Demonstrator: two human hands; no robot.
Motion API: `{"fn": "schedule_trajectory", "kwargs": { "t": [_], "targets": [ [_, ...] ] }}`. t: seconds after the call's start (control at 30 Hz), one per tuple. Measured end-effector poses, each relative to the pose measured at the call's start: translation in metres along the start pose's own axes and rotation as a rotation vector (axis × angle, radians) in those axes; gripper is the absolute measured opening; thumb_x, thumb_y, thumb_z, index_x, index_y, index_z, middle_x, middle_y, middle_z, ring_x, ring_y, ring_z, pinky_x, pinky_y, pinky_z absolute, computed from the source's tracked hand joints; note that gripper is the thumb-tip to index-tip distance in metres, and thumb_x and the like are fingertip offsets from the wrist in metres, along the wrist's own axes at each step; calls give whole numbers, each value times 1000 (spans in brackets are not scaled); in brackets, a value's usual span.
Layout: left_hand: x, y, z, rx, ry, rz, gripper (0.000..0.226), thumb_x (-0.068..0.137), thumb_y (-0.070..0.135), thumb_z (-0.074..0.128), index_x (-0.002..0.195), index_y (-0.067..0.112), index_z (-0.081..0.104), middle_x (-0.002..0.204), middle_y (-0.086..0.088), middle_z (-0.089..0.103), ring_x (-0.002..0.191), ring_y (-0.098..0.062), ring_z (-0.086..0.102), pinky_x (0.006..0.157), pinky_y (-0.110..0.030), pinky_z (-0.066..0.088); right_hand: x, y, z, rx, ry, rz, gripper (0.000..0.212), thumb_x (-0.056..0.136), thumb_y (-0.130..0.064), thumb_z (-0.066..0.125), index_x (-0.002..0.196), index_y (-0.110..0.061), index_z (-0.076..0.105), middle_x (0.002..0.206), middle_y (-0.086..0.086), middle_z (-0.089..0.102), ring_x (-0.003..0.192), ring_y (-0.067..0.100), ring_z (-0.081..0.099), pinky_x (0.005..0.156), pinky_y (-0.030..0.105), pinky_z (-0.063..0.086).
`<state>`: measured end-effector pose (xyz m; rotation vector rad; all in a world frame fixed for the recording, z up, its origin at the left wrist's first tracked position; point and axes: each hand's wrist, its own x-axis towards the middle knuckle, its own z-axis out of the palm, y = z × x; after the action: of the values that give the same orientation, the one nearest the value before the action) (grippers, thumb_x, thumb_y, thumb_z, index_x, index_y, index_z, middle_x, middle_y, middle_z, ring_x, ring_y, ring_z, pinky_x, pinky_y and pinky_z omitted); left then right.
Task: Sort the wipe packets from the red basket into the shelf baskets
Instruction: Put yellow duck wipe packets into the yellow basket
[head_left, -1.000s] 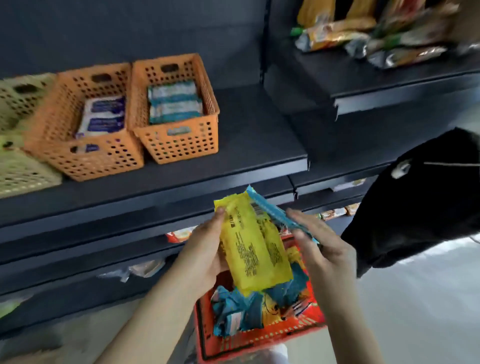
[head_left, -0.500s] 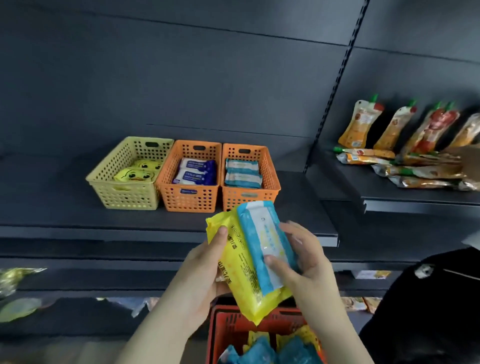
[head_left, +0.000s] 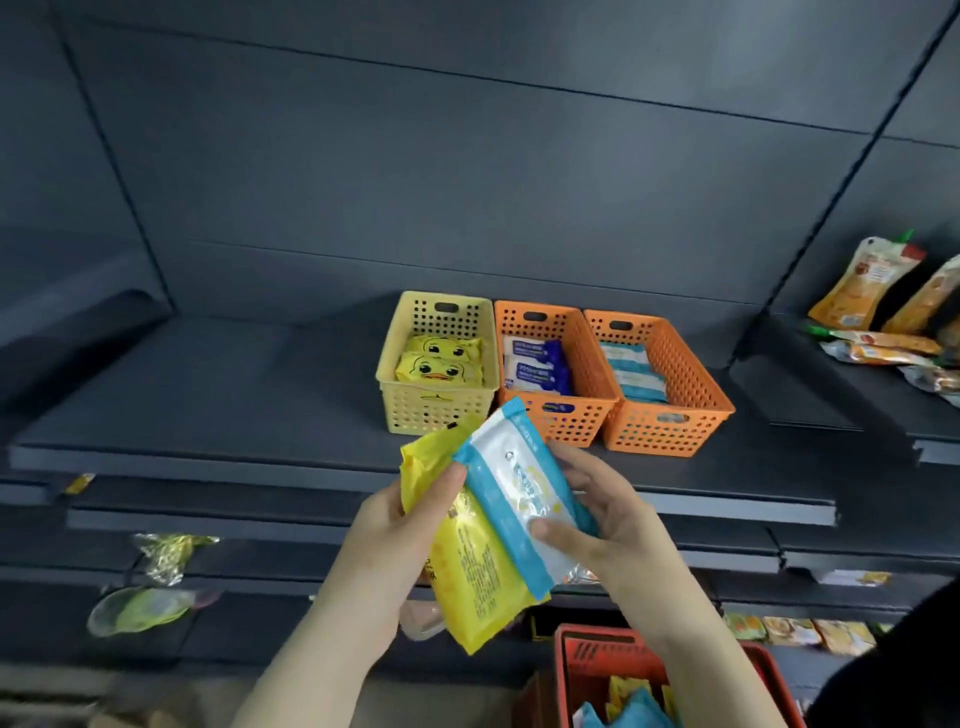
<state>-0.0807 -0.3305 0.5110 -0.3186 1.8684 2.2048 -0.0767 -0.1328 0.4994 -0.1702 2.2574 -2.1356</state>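
Two wipe packets held up in front of the shelf, both tilted. Blue-and-white packet lies over the front of the yellow packet, the two touching along their length.

Right hand pinches the blue-and-white packet: thumb across its face, fingers curled behind its right edge. Left hand grips the yellow packet: thumb pressed on its upper front, fingers hidden behind.

Red basket sits below the hands at the bottom edge, partly cut off, with more blue and yellow packets inside.

Just beyond the held packets, three perforated baskets stand side by side on the dark shelf, touching or nearly so. Yellow basket on the left holds duck-face packets. Middle orange basket holds white packets with dark blue ends. Right orange basket holds pale blue-and-white packets.

Far right, a separate shelf section carries orange spouted pouches, some standing, some lying flat. Lower shelves at left hold blurred wrapped goods; what they are cannot be told.
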Motion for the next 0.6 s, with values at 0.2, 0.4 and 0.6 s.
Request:
{"fn": "schedule_trajectory", "kwargs": {
  "t": [0.2, 0.4, 0.6],
  "targets": [
    [17, 11, -39, 19, -21, 79, 44, 65, 52, 63, 95, 19, 68, 83, 2, 76, 76, -12, 73, 62, -28, 55, 28, -16, 19, -69, -53, 23, 60, 72, 8, 77, 125, -16, 62, 116, 0, 71, 110, 17, 66, 92, 32, 54],
    [59, 19, -21, 86, -59, 127, 27, 85, 46, 60, 92, 23, 71, 90, -3, 75, 86, -19, 72, 82, -43, 57, 58, -21, 4, 389, 208, 79, 66, 67, 1, 72, 126, -24, 59, 106, 10, 73, 97, 30, 71, 71, 34, 61],
    [131, 31, 24, 139, -57, 139, 13, 90, 36, 62, 89, 28, 73, 90, 3, 74, 88, -16, 70, 86, -46, 55, 111, 2, -13, 772, 344, 197, 32, 85, -18, 59, 116, -8, 63, 113, 14, 71, 94, 23, 72, 76, 31, 59]
  ]
}}
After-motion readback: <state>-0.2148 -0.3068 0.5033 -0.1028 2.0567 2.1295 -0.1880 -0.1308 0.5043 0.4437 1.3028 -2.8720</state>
